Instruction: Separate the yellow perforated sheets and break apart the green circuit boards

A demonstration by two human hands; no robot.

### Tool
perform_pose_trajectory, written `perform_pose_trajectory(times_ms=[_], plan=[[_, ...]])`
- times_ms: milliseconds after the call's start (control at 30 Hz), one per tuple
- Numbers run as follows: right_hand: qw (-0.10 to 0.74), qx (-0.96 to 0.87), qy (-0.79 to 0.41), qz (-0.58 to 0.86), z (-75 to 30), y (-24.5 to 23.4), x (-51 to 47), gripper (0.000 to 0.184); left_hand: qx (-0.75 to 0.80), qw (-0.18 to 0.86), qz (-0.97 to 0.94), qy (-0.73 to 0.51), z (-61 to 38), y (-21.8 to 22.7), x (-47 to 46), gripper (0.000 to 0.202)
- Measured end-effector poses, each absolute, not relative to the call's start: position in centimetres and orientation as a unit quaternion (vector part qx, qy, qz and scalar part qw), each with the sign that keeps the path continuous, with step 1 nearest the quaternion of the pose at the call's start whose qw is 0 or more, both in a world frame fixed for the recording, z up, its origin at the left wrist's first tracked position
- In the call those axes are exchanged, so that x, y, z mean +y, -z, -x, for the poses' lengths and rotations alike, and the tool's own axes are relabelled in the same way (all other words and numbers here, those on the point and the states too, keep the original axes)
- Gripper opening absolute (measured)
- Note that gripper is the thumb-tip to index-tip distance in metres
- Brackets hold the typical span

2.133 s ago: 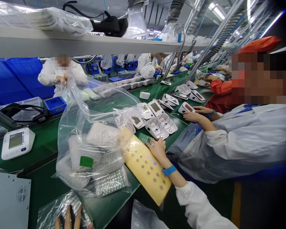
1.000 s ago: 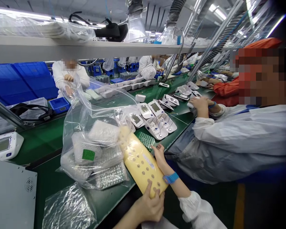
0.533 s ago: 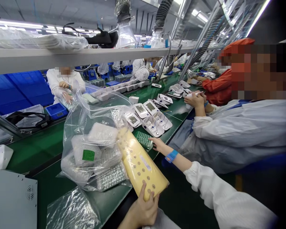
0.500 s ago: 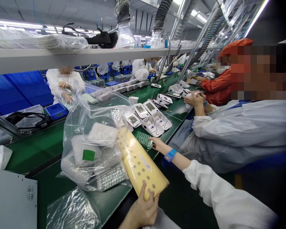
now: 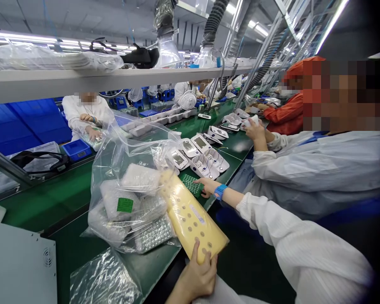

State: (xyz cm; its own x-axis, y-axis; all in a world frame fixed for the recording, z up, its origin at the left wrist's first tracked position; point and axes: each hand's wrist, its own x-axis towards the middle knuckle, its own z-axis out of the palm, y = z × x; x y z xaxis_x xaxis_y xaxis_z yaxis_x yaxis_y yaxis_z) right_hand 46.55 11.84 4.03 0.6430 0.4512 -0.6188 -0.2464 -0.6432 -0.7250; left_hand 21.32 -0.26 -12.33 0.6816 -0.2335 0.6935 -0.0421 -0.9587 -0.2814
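Note:
My left hand (image 5: 197, 273) grips the near end of a long yellow board (image 5: 190, 216) with round holes, thumb on top. The board slants over the bench edge, its far end against a clear plastic bag (image 5: 129, 177) of bubble-wrapped packs. My right hand (image 5: 208, 186), with a blue wristband, reaches out and its fingers rest on a small green circuit board (image 5: 192, 184) lying flat on the green belt beside the yellow board. Just beyond the green board stand several white monitor housings (image 5: 205, 162).
A co-worker in a white coat sits at my right, a hand (image 5: 255, 128) holding a white part. Another person works across the belt (image 5: 50, 198). A grey metal box (image 5: 22, 270) and a crumpled plastic bag (image 5: 104, 280) lie near left. An overhead shelf (image 5: 114, 76) spans the bench.
My left hand came up from the plastic bag and took the yellow board's near end. My right hand left the board and reached to the green circuit board. The neighbour lifted a white part.

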Motion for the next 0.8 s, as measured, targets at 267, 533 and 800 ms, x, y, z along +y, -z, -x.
perform_pose_trajectory(times_ms=[267,533,800], plan=[[0.353,0.05,-0.429,0.83,-46.2,-4.3,12.9,0.033,0.088,0.053,0.952,0.288,-21.8,12.9,-0.3,0.033],[0.374,-0.033,-0.461,0.804,-45.8,-5.4,13.0,0.032,0.099,0.107,0.946,0.291,-21.4,11.5,0.3,0.033],[0.352,-0.087,-0.472,0.803,-45.2,-5.0,12.2,0.032,0.102,0.152,0.928,0.325,-21.8,12.0,0.4,0.028]])
